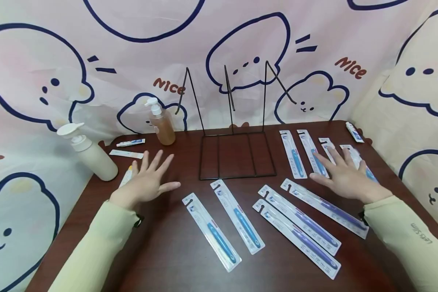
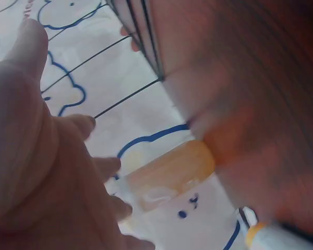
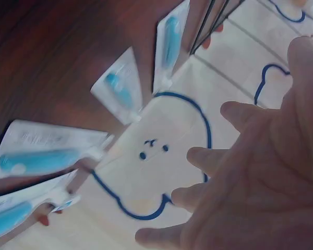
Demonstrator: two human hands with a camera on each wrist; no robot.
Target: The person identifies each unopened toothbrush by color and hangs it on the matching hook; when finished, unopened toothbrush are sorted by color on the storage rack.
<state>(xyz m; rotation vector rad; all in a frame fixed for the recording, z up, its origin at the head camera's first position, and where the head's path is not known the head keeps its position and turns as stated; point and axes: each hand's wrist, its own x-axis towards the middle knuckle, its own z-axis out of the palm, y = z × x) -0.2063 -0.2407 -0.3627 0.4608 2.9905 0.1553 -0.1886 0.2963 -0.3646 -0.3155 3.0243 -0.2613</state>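
My left hand [image 1: 146,180] hovers over the table's left side with fingers spread, holding nothing; a tube with a yellow cap [image 1: 127,175] lies partly hidden beneath it. On the right, my other hand [image 1: 344,178] is also spread and holds nothing, above blue packaged toothbrushes [image 1: 312,156]. Two more blue toothbrushes in blister packs [image 1: 213,233] lie slantwise at the front middle. Right of them are several purple packaged toothbrushes [image 1: 299,239]. Both wrist views show the palms with extended fingers, the left near the amber pump bottle [image 2: 169,174].
A black wire rack [image 1: 237,177] stands at the back middle. At the back left are a cream pump bottle [image 1: 95,158], an amber pump bottle [image 1: 163,129], a small toothpaste tube [image 1: 130,142] and a flat white packet [image 1: 126,154]. Another toothpaste tube [image 1: 355,132] lies at the far right corner.
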